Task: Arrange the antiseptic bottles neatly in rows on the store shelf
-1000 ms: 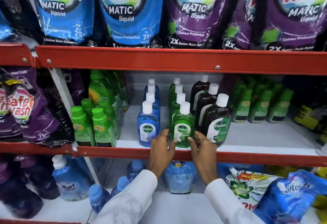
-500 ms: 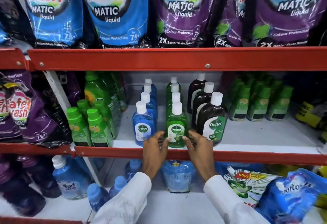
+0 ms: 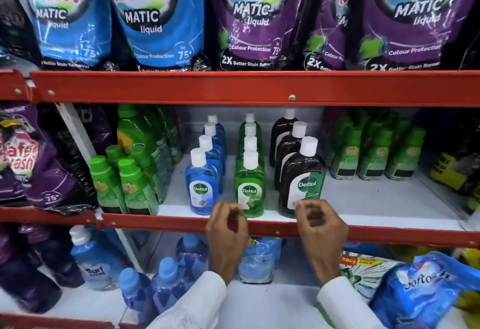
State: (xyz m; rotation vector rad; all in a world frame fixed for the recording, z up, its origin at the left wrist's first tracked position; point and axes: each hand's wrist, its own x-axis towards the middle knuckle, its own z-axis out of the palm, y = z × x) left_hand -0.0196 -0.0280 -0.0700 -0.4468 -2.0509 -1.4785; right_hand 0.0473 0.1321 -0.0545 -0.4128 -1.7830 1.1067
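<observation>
1. Head view, taking the red shelf lip (image 3: 181, 220) as landmark: at its left end, just behind it, stand green-capped bottles (image 3: 130, 185) that are not part of the antiseptic rows.
2. Behind the lip's middle, the blue antiseptic row (image 3: 202, 188) runs front to back, its front bottle close to the edge.
3. The left hand (image 3: 228, 235) hangs in front of the lip, fingers loosely curled and gripping nothing, its fingertips (image 3: 220, 206) before the gap between the blue row and the green antiseptic row (image 3: 250, 191).
4. Right of that, the brown antiseptic row (image 3: 302, 185) stands apart from the green one.
5. The right hand (image 3: 320, 227) is also loosely curled and empty, its fingertips before the front brown bottle's base; whether they touch it I cannot tell.
6. Judging by the three straight rows, the work looks nearly finished; the next move probably calls for evening the front bottles along the lip and turning the brown label squarely forward.
</observation>
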